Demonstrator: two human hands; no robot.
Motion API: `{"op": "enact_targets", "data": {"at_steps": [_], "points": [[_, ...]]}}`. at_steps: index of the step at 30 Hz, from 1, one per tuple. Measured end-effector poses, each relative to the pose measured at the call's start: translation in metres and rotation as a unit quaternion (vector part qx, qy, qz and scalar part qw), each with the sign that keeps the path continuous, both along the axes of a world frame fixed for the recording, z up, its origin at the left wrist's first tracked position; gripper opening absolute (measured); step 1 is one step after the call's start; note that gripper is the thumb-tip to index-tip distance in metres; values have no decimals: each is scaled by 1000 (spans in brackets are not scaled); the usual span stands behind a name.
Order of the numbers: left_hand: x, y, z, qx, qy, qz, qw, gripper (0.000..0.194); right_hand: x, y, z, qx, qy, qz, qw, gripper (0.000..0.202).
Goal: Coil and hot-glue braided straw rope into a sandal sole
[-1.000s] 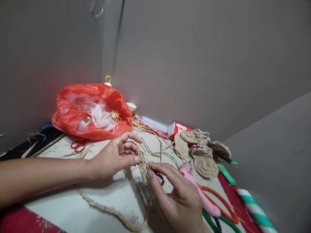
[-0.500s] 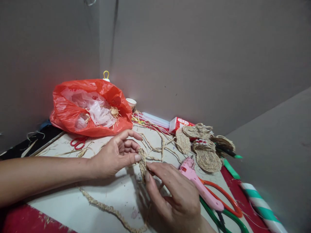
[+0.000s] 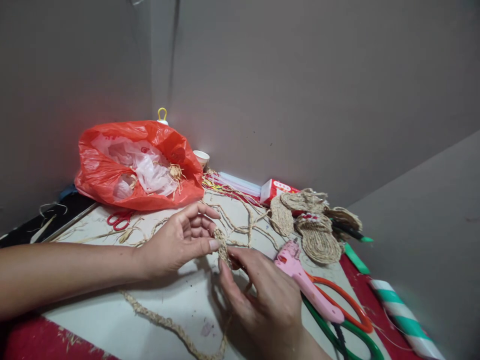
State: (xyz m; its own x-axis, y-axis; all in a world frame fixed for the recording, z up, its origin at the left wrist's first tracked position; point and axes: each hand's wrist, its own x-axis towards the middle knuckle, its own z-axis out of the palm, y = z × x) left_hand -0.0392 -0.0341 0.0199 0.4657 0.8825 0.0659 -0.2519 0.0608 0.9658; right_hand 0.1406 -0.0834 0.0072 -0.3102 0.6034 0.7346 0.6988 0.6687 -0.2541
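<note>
A small folded piece of braided straw cord (image 3: 222, 246) is held between both hands above the white board. My left hand (image 3: 183, 239) pinches its upper end between thumb and fingers. The thumb and index finger of my right hand (image 3: 262, 295) close on its lower end. A long braided tail (image 3: 161, 320) curves across the board below my hands and runs up towards the right hand. More thin braided cord (image 3: 249, 227) lies behind the held piece.
An open red plastic bag (image 3: 138, 197) stands at the back left, small red scissors (image 3: 119, 221) before it. To the right are coiled straw pieces (image 3: 318, 240), a pink glue gun (image 3: 307, 285), large orange-and-green-handled scissors (image 3: 360, 312) and a striped roll (image 3: 401, 315).
My right hand has shifted slightly left, its thumb now further over the lower end of the braided piece. The left hand keeps nearly the same pinch.
</note>
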Motion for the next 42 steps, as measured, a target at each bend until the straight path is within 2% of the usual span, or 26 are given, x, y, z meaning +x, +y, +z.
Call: {"op": "enact_targets", "data": {"at_steps": [6, 13, 20, 26, 35, 42], "points": [[1, 2, -3, -30, 4, -32, 999, 45, 1, 3, 2, 3, 15, -2, 1000, 14], [4, 1, -3, -72, 25, -53, 996, 41, 0, 2, -3, -14, -4, 8, 1000, 13], [7, -1, 4, -93, 64, -33, 993, 34, -1, 1, -3, -13, -31, 19, 999, 13], [9, -2, 2, -89, 78, -26, 993, 31, -1, 2, -8, -24, -36, 25, 999, 19], [11, -5, 4, -90, 105, -4, 990, 33, -4, 1, -10, -30, -28, -8, 999, 7], [14, -9, 4, -96, 108, 9, 989, 32, -7, -1, -9, -21, -35, -15, 999, 7]]}}
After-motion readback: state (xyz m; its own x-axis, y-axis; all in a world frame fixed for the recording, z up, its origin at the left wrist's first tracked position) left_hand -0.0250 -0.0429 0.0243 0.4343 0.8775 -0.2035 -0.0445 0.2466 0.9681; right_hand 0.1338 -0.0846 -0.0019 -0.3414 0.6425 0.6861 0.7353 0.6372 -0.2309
